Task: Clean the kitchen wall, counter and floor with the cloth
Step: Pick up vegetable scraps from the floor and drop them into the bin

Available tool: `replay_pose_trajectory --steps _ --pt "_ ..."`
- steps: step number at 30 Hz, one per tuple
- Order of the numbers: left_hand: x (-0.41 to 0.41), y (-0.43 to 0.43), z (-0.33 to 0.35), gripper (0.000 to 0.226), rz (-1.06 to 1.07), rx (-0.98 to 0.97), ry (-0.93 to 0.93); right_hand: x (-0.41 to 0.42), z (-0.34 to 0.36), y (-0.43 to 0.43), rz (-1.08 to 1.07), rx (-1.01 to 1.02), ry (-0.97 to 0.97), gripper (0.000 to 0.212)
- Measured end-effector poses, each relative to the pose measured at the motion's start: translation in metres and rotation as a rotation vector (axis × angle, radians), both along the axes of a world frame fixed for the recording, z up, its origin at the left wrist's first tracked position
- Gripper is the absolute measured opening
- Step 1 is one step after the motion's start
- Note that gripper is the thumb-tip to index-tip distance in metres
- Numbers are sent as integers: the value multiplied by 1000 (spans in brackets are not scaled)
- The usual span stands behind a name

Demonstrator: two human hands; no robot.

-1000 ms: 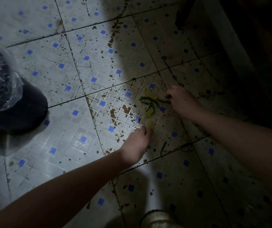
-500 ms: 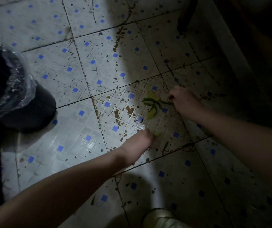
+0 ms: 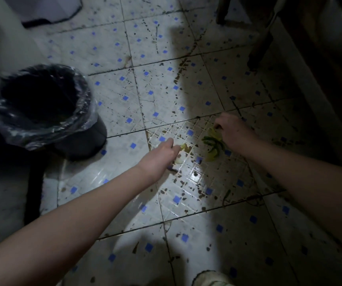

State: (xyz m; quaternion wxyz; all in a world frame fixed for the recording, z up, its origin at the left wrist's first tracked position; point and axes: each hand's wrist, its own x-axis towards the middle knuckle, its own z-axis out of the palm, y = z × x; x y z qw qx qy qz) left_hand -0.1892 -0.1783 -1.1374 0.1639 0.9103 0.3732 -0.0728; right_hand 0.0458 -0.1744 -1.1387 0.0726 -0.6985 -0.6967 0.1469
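Observation:
The white floor (image 3: pixel 124 207) with small blue squares is speckled with brown dirt. Green and yellow vegetable scraps (image 3: pixel 213 146) lie on a lit tile. My right hand (image 3: pixel 233 131) hovers just right of that pile with its fingers curled, pinching a dark scrap. My left hand (image 3: pixel 159 157) is low over the floor to the pile's left and pinches a pale yellow scrap (image 3: pixel 182 147) at its fingertips. No cloth is in view.
A dark waste bin (image 3: pixel 42 106) lined with a clear plastic bag stands open at the left. Dark furniture legs (image 3: pixel 261 48) and a pale ledge run along the upper right. A slippered foot (image 3: pixel 211 278) shows at the bottom edge.
The view has swung up and left, bringing the bin fully into sight. My left hand lifted a yellow scrap off the floor and moved left toward the bin. My right hand stayed by the green pile.

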Motion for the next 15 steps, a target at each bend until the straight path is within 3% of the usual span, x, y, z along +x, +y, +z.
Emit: replay_pose_trajectory --steps 6,15 --pt "-37 24 40 36 179 110 -25 -41 21 25 69 90 41 20" --pt "-130 67 126 26 494 384 -255 -131 52 61 230 237 138 28"
